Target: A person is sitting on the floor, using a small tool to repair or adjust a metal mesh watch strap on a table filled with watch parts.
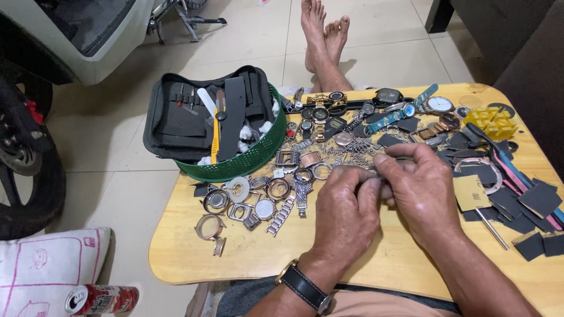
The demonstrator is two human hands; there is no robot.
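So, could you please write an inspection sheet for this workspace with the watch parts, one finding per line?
Surface: low wooden table, rounded corners, crowded with parts.
Job's things: small metal piece, mostly hidden between both hands.
Clutter: watch cases, metal bracelet links, whole watches, dark square pieces, yellow holder block, green basket with black tool case.
Grippers: left hand and right hand pinch the piece together.
Cables: nothing seen.
Surroundings: tiled floor, tyre, drink can, bare feet.
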